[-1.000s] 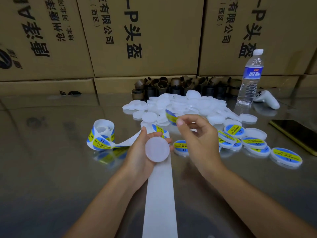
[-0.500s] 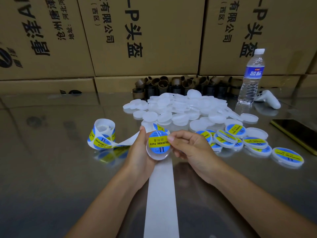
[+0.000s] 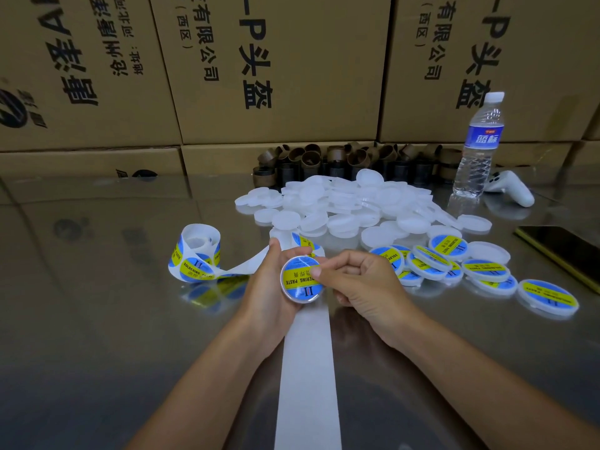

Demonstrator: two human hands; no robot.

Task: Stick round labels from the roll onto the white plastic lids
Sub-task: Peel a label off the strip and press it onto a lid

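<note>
Standing behind the heap of plain white lids (image 3: 344, 206), brown cardboard boxes (image 3: 276, 76) are walling off the far side of the shiny metal table (image 3: 97, 319). A long white backing strip (image 3: 306, 368) is running from the near table edge up toward the heap. In front of the heap's right end, finished lids (image 3: 454, 264) are lying overlapped. A water bottle (image 3: 477, 147) is standing upright to the right of the heap, and a dark phone (image 3: 565, 251) is lying further right and nearer. The roll of labels (image 3: 198, 254) is sitting to the heap's front left. Just in front of the heap, the left hand (image 3: 266, 287) is cupping one lid (image 3: 300, 300), thumb and fingers curling round its rim. The right hand (image 3: 363, 284) is pinching that lid's right edge, its thumb pressing on the blue and yellow label (image 3: 300, 277) covering the top.
</note>
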